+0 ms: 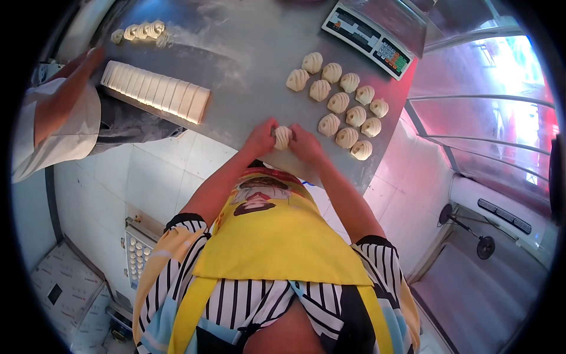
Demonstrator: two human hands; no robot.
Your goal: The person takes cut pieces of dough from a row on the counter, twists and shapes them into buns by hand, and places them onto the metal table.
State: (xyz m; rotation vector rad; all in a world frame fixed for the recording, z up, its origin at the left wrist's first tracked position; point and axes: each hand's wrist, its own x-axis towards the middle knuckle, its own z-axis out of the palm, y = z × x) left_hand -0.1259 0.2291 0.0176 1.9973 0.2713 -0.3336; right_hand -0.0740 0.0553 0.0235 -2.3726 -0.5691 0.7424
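A ridged, twisted piece of dough (pixel 282 137) is held between my two hands at the front edge of the metal table (pixel 236 76). My left hand (pixel 262 137) grips its left side with curled fingers. On its right side, my right hand (pixel 305 143) closes round it, fingers bent. Right of my hands, several shaped dough pieces (pixel 338 102) lie in rows on the table. Farther left rests a long row of sliced dough strips (pixel 154 91), side by side.
A digital scale (pixel 368 38) stands at the back right. Several small dough pieces (pixel 141 30) lie at the back left. A co-worker's arm (pixel 68 94) reaches in at the left edge. Below left, a tray (pixel 138 256) holds several round pieces.
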